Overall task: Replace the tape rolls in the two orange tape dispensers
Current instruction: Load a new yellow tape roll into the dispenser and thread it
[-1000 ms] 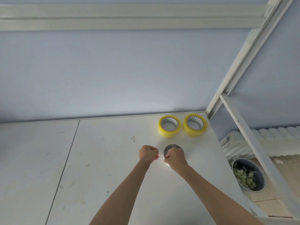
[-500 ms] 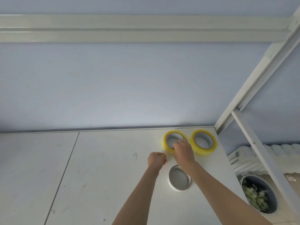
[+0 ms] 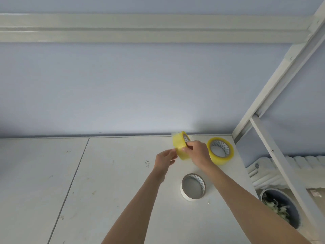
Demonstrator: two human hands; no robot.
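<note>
My right hand [image 3: 197,152] holds a yellow tape roll [image 3: 180,147] on edge, lifted off the white table [image 3: 105,182], with fingers through its core. My left hand [image 3: 165,160] touches the roll's lower left side with its fingertips. A second yellow tape roll [image 3: 220,151] lies flat near the table's back right corner. An empty white cardboard tape core [image 3: 193,187] lies flat on the table between my forearms. No orange dispenser is in view.
A blue wall rises behind the table. A white metal frame post [image 3: 274,81] slants up at the right. Beyond the table's right edge stand a white radiator [image 3: 299,166] and a round bin [image 3: 281,210] with scraps on the floor.
My right hand left the empty core on the table, reached to the left yellow roll and lifted it on edge. My left hand came up to touch it.
</note>
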